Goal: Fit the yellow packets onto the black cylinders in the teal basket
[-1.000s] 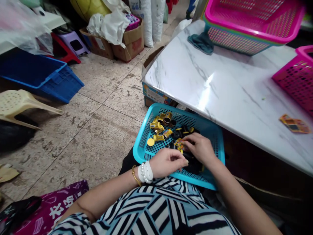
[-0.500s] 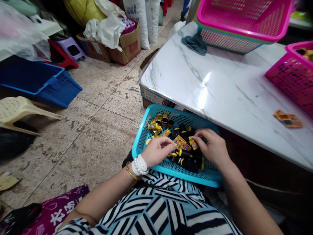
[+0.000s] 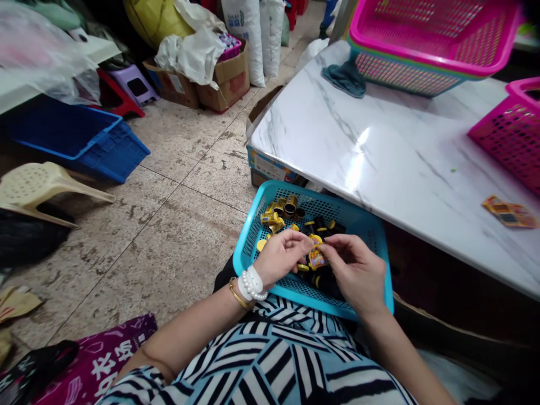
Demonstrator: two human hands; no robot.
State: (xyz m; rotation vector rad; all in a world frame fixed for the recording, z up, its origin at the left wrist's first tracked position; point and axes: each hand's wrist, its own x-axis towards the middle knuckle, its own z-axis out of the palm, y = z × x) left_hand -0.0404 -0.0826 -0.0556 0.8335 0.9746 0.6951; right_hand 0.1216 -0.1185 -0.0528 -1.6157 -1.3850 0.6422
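Basket [image 3: 247, 247] beside table [image 3: 405, 146], small containers [image 3: 270, 217] in it, apparently on the lap.

The person wears a garment of light blue, white and black fabric [image 3: 270, 360], printed with blocks of stripes that run at differing angles, and a short sleeve [image 3: 139, 385] in matching stripes shows on the left arm. Around the left wrist sit a broad, plain white band [image 3: 255, 275], a bracelet of round, pearly white beads [image 3: 246, 286] and a thin gold-coloured bangle [image 3: 236, 296]. The left hand [image 3: 278, 256], right hand [image 3: 358, 275] and right wrist are bare.
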